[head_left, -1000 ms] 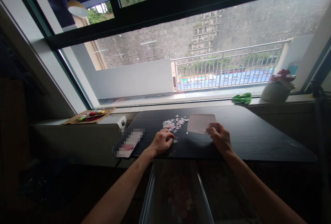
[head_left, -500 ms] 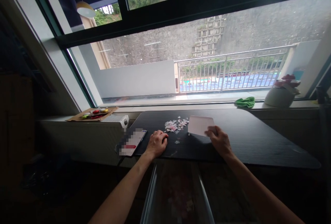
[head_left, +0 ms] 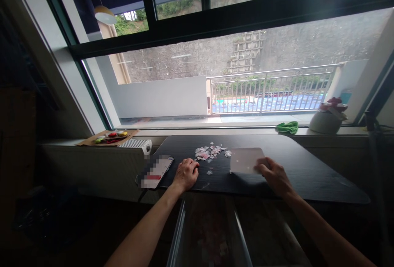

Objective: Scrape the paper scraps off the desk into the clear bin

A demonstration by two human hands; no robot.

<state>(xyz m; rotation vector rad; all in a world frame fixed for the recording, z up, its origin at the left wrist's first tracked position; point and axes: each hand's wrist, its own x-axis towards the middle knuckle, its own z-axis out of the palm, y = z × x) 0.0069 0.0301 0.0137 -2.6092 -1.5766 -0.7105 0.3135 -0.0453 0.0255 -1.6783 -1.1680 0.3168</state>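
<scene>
Between the thumb and fingers of my right hand (head_left: pixel 272 172) is the right end of a flat, pale rectangular card (head_left: pixel 246 161), tilted up over the dark table. A tiny white bit sits at the card's lower left corner. My left hand (head_left: pixel 187 173) rests near the table's front edge with its fingers curled; what is under them, if anything, is hidden. A pile of small white and pinkish clear-looking pieces (head_left: pixel 207 153) lies between the hands, farther back. A small cluster of the pieces sits just left of the card, and one loose piece (head_left: pixel 209 172) lies nearer me.
Left of my left hand, a phone or tablet (head_left: pixel 156 172) lies on the black table (head_left: pixel 308 176). Below the front edge stands a see-through bin (head_left: pixel 241 230) with pale bits inside. A green cloth (head_left: pixel 287 127) and a rounded pot (head_left: pixel 326 121) are on the windowsill.
My right hand and the card have moved right and toward me, away from the pile. A small cluster of pieces now shows beside the card's left edge. My left hand stays put.
</scene>
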